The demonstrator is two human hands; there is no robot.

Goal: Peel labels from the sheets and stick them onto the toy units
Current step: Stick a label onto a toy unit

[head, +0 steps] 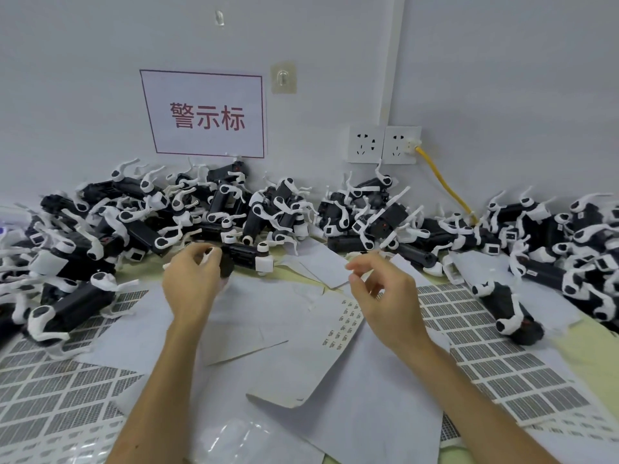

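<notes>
Sticking step, seemingly: gripping a toy unit (242,256) in the left hand (191,279). Cannot tell whether pinching a label in the half-curled right hand (382,293). Next, needs flat pressing.

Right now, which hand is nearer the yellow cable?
Right. The right hand hovers below and left of the yellow cable; the left hand, gripping a toy unit, is farther left.

Toy assembly workshop, heaped toy units (274,209), label sheets (495,356), wall sign (204,113)
</notes>
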